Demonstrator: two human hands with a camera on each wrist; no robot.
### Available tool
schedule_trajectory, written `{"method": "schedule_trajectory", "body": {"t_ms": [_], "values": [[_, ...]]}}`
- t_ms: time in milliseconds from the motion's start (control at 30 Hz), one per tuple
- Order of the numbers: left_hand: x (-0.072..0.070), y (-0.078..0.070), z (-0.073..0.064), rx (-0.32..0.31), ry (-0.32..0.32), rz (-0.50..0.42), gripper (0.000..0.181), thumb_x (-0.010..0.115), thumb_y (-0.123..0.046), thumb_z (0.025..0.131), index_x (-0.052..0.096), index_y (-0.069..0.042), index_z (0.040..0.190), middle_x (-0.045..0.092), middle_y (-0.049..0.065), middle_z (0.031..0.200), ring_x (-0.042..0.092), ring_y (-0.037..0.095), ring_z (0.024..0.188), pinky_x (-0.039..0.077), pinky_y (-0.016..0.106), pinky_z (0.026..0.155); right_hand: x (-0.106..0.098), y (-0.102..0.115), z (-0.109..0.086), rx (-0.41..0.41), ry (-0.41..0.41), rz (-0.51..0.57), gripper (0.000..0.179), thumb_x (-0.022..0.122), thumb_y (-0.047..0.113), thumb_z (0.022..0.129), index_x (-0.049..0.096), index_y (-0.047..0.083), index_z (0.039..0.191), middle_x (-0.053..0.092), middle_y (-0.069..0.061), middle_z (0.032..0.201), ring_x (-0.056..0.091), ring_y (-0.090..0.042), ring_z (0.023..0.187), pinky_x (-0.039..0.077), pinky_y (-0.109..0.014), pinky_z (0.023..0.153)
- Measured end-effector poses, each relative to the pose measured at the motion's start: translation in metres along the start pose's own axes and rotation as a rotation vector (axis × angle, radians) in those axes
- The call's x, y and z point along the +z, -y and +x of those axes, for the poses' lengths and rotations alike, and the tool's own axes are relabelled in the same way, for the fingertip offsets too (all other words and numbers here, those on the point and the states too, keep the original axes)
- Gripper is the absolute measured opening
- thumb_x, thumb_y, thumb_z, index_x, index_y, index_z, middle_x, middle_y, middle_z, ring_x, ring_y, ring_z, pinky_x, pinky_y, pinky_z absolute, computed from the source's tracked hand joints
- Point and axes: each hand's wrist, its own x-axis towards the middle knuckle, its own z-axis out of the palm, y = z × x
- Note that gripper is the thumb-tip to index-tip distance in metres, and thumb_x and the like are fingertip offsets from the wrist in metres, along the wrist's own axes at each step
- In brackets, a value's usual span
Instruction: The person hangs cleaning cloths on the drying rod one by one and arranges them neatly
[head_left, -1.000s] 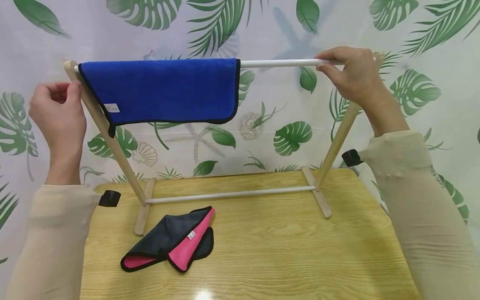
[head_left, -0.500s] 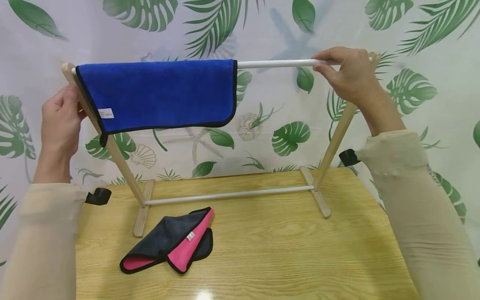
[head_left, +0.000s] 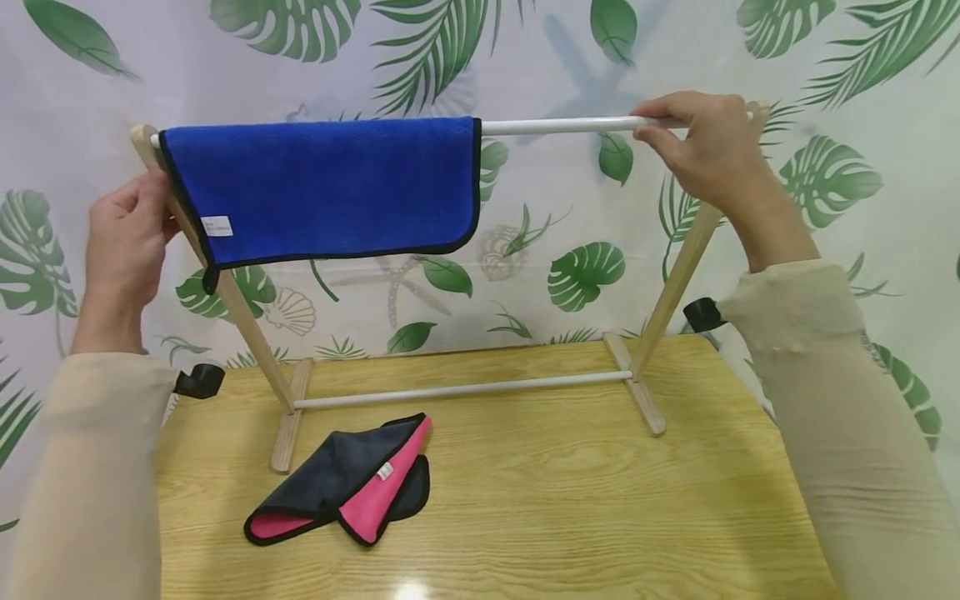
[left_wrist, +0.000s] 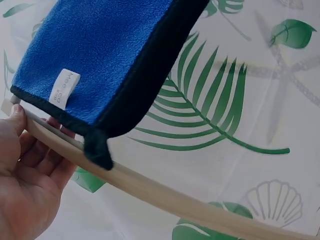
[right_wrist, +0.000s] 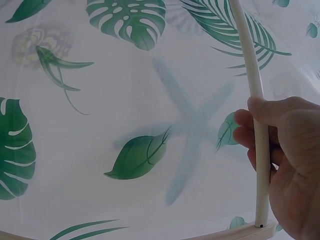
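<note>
A blue towel (head_left: 322,187) with black edging hangs folded over the left part of a rack's white top rod (head_left: 558,127). Its white label (left_wrist: 65,89) and a dark corner loop (left_wrist: 99,149) show in the left wrist view. My left hand (head_left: 127,237) grips the rack's left wooden post (left_wrist: 135,182) just below the top, beside the towel's edge, thumb in front and fingers behind. Whether those fingers also touch the towel's back layer is hidden. Near the rod's right end, my right hand (right_wrist: 295,145) holds the rod between thumb and fingers.
A dark grey and pink cloth (head_left: 337,475) lies crumpled on the wooden table (head_left: 600,517), left of the middle. The rack's lower white rod (head_left: 465,388) and wooden feet (head_left: 645,408) stand along the back. Behind hangs a leaf-patterned curtain (head_left: 510,75).
My left hand has moved from beside the left post onto it, its fingers passing behind. The towel's lower left corner hangs slightly lower. My right hand keeps its hold on the rod.
</note>
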Motion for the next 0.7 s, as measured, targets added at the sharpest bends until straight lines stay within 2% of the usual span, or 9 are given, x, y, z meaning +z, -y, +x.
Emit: {"method": "schedule_trajectory", "body": {"t_ms": [133, 300, 433, 567, 633, 700], "values": [[-0.001, 0.001, 0.003, -0.013, 0.013, 0.022, 0.036, 0.064, -0.035, 0.102, 0.076, -0.007, 0.122, 0.070, 0.002, 0.109, 0.064, 0.017, 0.108, 0.047, 0.023, 0.104, -0.001, -0.001, 0.000, 0.001, -0.002, 0.005, 0.028, 0.065, 0.013, 0.104, 0.071, -0.002, 0.127, 0.070, -0.019, 0.127, 0.066, -0.034, 0.112, 0.037, -0.021, 0.082], [-0.004, 0.000, 0.005, -0.049, 0.043, 0.061, 0.041, 0.065, -0.038, 0.100, 0.075, -0.008, 0.125, 0.069, 0.001, 0.111, 0.063, 0.016, 0.109, 0.046, 0.024, 0.106, 0.003, -0.005, -0.003, -0.005, -0.045, 0.046, 0.029, 0.067, 0.013, 0.102, 0.072, 0.001, 0.128, 0.071, -0.017, 0.126, 0.067, -0.033, 0.114, 0.038, -0.012, 0.084], [-0.008, -0.002, 0.005, -0.068, 0.079, 0.045, 0.043, 0.065, -0.038, 0.099, 0.073, -0.008, 0.129, 0.069, 0.001, 0.114, 0.063, 0.016, 0.111, 0.044, 0.024, 0.107, 0.006, -0.004, -0.007, 0.008, -0.150, 0.156, 0.026, 0.069, 0.012, 0.101, 0.074, 0.003, 0.125, 0.073, -0.014, 0.122, 0.067, -0.013, 0.114, 0.040, -0.013, 0.087], [-0.007, -0.002, 0.005, -0.062, 0.084, 0.026, 0.041, 0.065, -0.037, 0.099, 0.074, -0.008, 0.127, 0.070, 0.002, 0.114, 0.063, 0.017, 0.112, 0.044, 0.025, 0.108, 0.007, -0.001, -0.011, -0.001, -0.278, 0.271, 0.024, 0.069, 0.007, 0.100, 0.075, 0.000, 0.122, 0.075, -0.012, 0.119, 0.063, 0.007, 0.101, 0.042, -0.019, 0.095], [-0.006, -0.001, 0.004, -0.049, 0.081, 0.013, 0.038, 0.065, -0.035, 0.100, 0.076, -0.007, 0.123, 0.070, 0.003, 0.114, 0.063, 0.017, 0.112, 0.044, 0.026, 0.109, 0.007, 0.001, -0.014, -0.009, -0.319, 0.298, 0.023, 0.069, 0.005, 0.099, 0.075, -0.001, 0.121, 0.076, -0.010, 0.117, 0.062, 0.009, 0.096, 0.040, -0.019, 0.097], [-0.006, -0.002, 0.003, -0.042, 0.078, 0.008, 0.036, 0.065, -0.034, 0.100, 0.077, -0.007, 0.119, 0.070, 0.002, 0.114, 0.063, 0.016, 0.112, 0.044, 0.026, 0.109, 0.006, 0.003, -0.019, -0.009, -0.329, 0.320, 0.023, 0.069, 0.005, 0.099, 0.074, -0.001, 0.121, 0.077, -0.006, 0.114, 0.061, 0.007, 0.093, 0.038, -0.018, 0.093]]}}
